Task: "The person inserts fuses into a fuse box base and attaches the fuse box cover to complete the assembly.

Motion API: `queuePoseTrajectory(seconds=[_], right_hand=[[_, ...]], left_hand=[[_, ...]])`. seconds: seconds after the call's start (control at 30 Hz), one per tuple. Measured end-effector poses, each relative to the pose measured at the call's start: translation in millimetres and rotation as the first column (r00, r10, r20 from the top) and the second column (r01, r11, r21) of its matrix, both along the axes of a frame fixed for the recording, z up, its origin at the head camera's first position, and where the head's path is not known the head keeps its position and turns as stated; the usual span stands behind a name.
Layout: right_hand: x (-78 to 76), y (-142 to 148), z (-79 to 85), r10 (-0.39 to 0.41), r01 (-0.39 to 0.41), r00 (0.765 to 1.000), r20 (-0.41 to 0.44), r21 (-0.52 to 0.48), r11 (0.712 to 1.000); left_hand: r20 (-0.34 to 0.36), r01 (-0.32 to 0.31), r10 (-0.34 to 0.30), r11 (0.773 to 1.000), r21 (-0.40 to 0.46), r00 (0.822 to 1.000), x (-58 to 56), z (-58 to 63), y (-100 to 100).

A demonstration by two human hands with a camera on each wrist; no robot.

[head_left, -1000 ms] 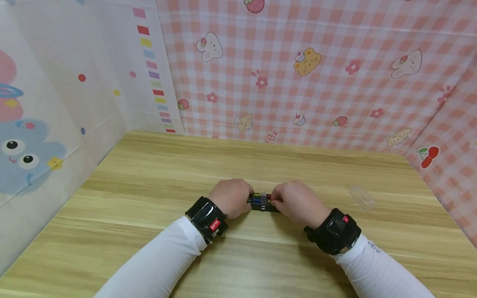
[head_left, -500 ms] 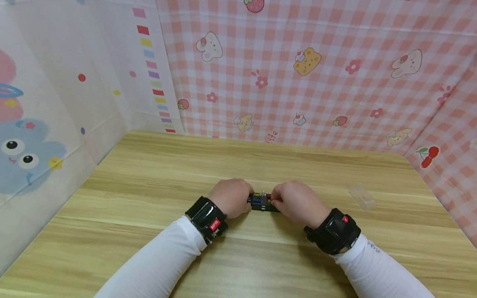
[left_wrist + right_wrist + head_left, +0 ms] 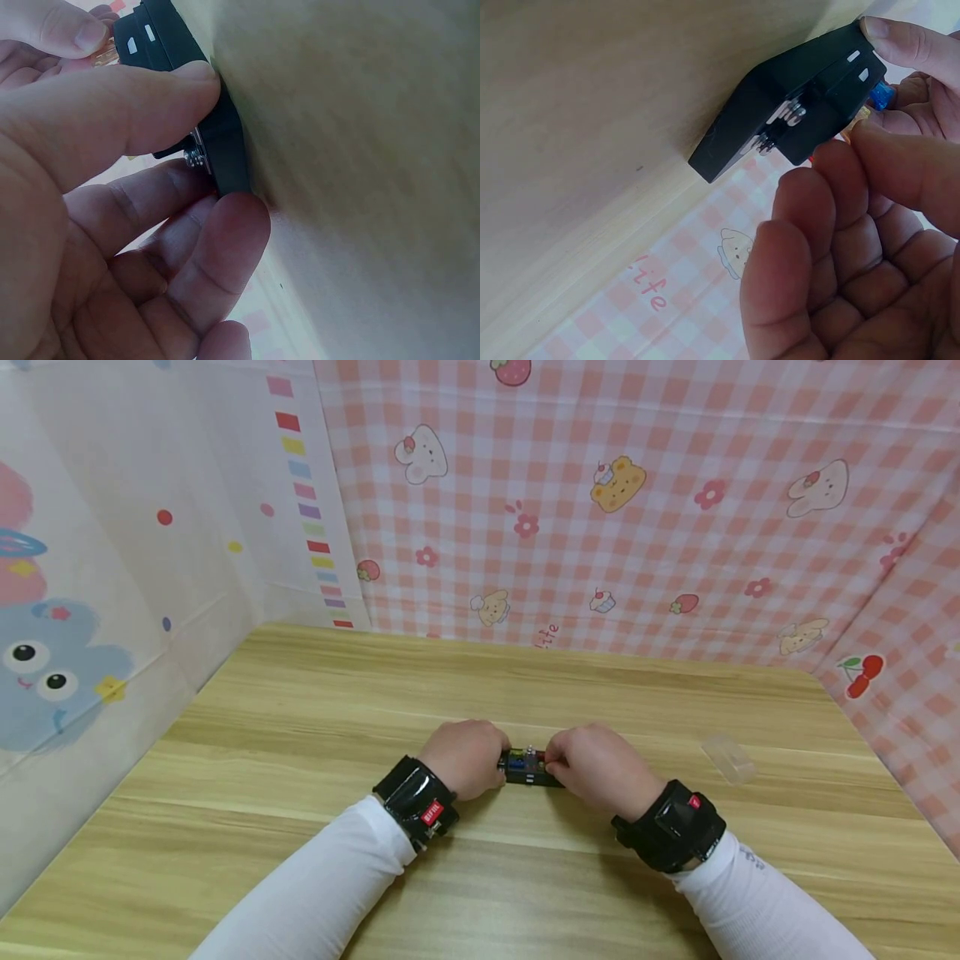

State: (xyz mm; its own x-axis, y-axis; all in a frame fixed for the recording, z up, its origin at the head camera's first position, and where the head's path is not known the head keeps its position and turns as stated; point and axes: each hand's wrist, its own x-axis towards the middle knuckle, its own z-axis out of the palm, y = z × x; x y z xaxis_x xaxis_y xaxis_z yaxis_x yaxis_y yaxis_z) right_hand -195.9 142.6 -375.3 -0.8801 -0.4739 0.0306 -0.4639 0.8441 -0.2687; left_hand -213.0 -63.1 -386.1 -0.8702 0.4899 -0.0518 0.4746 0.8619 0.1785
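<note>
A small black fuse box [image 3: 528,774] with coloured blade fuses and metal screws at its ends sits on the wooden table. My left hand [image 3: 467,760] grips its left end, the thumb [image 3: 196,73] along one long side and fingers round the other. At the right end, my right hand [image 3: 603,768] pinches a translucent amber blade fuse [image 3: 859,118] between thumb and index finger. Whether that fuse is fully seated is hidden by the fingertips. A blue blade fuse [image 3: 883,94] stands in the box close by; yellow and red ones show partly.
A clear plastic cover [image 3: 729,759] lies on the table [image 3: 450,893] to the right of my right hand. Behind the table hangs a pink checked cloth [image 3: 480,510], and a white printed cloth [image 3: 210,527] hangs at the left.
</note>
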Motion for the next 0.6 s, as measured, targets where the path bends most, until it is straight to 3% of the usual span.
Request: queuePoseTrajectory(seconds=[0.6], right_hand=[[0.7, -1.6, 1.1, -0.017, 0.017, 1.0, -0.001, 0.013, 1.0]], left_hand=[[0.001, -0.007, 0.007, 1.0, 0.006, 1.0, 0.8, 1.3, 0.4]])
